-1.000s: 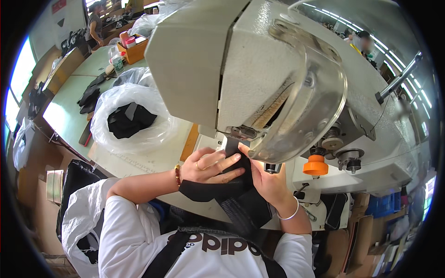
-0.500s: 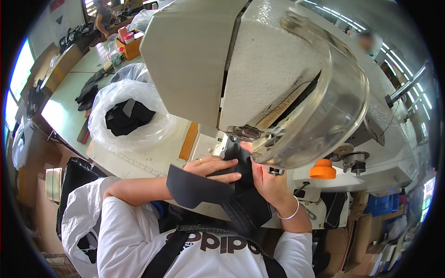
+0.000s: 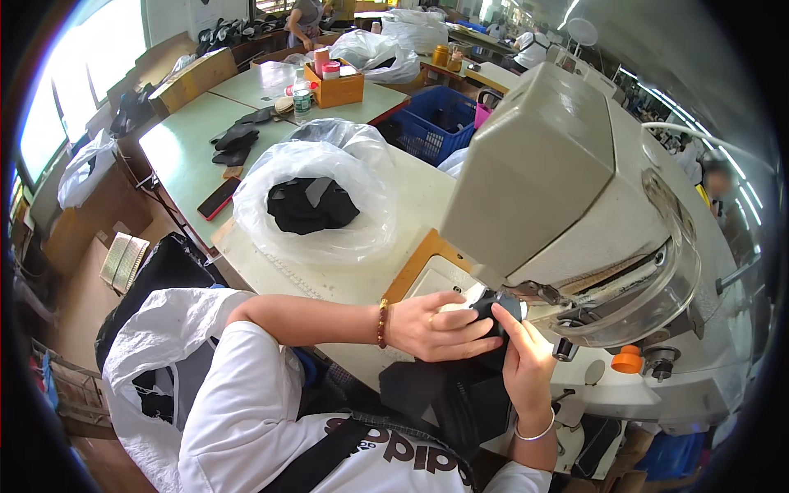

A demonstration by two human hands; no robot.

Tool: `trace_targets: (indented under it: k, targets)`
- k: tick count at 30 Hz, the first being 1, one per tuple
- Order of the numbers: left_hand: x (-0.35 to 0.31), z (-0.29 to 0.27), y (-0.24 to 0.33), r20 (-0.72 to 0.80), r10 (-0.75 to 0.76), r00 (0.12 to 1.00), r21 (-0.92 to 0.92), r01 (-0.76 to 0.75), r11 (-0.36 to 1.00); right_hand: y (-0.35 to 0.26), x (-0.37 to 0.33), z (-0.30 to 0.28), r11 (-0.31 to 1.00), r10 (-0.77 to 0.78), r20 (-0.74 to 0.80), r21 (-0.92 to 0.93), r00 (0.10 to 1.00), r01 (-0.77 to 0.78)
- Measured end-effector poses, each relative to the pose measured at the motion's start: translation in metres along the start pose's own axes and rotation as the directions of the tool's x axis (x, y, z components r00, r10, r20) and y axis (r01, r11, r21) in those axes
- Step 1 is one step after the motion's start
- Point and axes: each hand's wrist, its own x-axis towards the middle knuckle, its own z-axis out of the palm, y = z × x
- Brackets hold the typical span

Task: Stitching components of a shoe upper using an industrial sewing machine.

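While the left hand (image 3: pixel 440 329) and right hand (image 3: pixel 528 355) grasped the floppy black fabric piece (image 3: pixel 440 393) under the boxy grey metal sewing machine (image 3: pixel 546 160), it looked unfinished, the stage of the black cloth pile (image 3: pixel 308 209) left of the machine unclear.

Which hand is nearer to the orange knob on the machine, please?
Right. The right hand is left of the orange knob; the left hand lies farther left, on the black fabric.
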Motion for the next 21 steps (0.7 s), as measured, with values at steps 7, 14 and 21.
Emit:
trace_targets:
  k: [7,14,21]
  targets:
    - [0.023,-0.005,-0.006,0.033,-0.143,0.989,-0.160,0.146,0.976,-0.003,0.005,0.003,0.999,-0.036,-0.066,-0.020,0.997,0.035]
    - [0.025,-0.016,-0.011,0.220,-0.186,0.958,-0.230,0.236,0.944,-0.009,0.007,0.004,1.000,0.003,-0.074,0.019,0.997,-0.001]
    - [0.022,-0.010,-0.016,0.142,-0.154,0.978,-0.195,0.180,0.964,-0.004,0.005,0.008,0.997,-0.017,-0.119,-0.077,0.993,0.008]
